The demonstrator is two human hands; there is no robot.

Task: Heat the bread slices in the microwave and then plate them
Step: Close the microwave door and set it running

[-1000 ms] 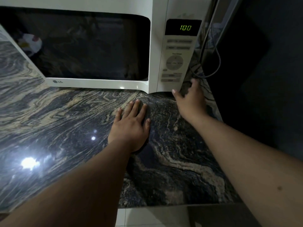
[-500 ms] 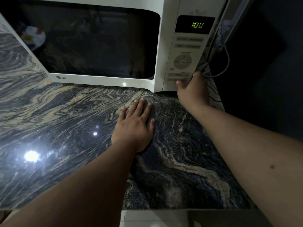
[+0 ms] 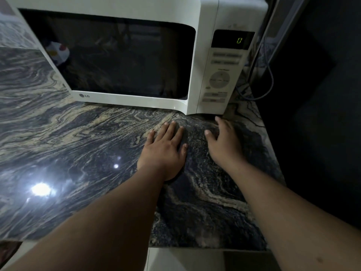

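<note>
A white microwave [image 3: 136, 103] stands at the back of the dark marbled counter [image 3: 78, 143], its door closed and its window dark. Nothing inside can be made out. Its control panel [image 3: 218, 81] is on the right, and the display [image 3: 239, 40] reads a green 0. My left hand [image 3: 164, 151] lies flat on the counter, palm down, fingers apart, holding nothing. My right hand [image 3: 224, 141] rests on the counter just below the panel, fingers spread and empty. No bread or plate is in view.
A grey cable [image 3: 270, 75] loops down behind the microwave's right side. A dark surface fills the right of the view past the counter edge [image 3: 273, 153]. A bright light glare [image 3: 41, 189] reflects on the counter at the left.
My right hand has come down from the lower panel buttons onto the counter. The display has changed from 1:00 to 0. My left hand has stayed flat.
</note>
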